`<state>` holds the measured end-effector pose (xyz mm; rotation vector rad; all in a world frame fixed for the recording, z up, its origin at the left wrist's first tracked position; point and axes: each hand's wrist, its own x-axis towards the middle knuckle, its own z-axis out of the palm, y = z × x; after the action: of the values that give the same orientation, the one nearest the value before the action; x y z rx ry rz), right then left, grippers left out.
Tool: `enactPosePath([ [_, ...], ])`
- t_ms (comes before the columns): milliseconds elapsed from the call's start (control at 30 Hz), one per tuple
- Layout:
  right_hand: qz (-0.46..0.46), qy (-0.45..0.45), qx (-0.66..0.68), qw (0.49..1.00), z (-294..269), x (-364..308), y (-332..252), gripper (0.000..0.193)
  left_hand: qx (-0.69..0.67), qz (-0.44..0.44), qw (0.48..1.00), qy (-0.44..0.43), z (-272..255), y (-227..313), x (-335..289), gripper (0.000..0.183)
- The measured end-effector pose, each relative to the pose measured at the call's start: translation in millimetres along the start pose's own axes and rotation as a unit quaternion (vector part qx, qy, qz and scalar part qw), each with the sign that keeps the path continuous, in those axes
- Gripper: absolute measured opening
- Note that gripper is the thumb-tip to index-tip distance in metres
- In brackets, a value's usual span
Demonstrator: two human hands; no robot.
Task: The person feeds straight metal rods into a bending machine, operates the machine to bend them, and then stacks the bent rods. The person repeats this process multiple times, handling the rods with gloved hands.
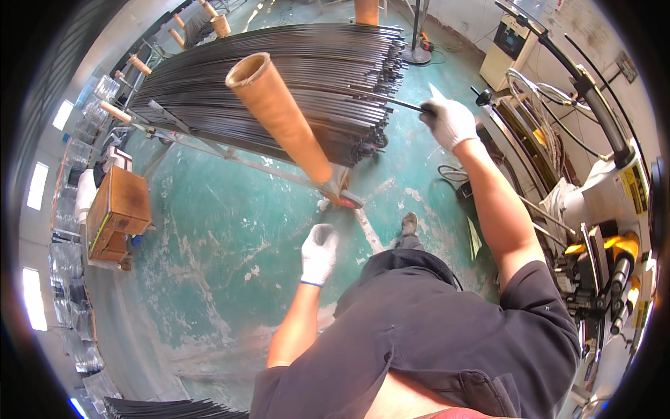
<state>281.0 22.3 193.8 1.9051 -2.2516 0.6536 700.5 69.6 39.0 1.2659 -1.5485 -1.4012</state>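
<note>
My right hand (450,123), in a white glove, is closed on the end of a thin black rod (391,100). The rod reaches left over the right-hand ends of a large stack of similar black rods (279,91). Lower down and to the left, my left hand (319,253), also gloved in white, hangs over the floor with loosely curled fingers and a gap by the thumb. Nothing shows in it. Just beyond it rises a brown cardboard tube (283,115) on an upright of the metal rack (230,155) that carries the stack.
At the right stand a machine with a curved black arm (600,119) and yellow-and-black tools (611,251). A cable (452,172) lies coiled near my right arm. A wooden box (122,202) stands at the left. More black rods (171,408) show at the lower left edge.
</note>
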Motion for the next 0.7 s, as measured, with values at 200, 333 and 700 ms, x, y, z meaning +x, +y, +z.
enactPosePath([
  [200, -0.04, 0.003, -0.027, 0.999, 29.2, 149.8, 11.8, 0.015, 0.041, -0.042, 0.998, 0.029, 58.7, 8.5, 30.2, 0.02],
  [333, -0.073, 0.04, -0.045, 0.996, 61.6, 256.3, 44.8, 0.014, 0.02, -0.058, 0.994, 0.09, 93.6, 40.6, 51.7, 0.023],
  [700, -0.015, -0.146, -0.07, 0.987, 105.9, 362.9, 54.6, 0.059, 0.042, -0.098, 0.985, 0.138, 131.8, 71.0, 102.6, 0.018],
])
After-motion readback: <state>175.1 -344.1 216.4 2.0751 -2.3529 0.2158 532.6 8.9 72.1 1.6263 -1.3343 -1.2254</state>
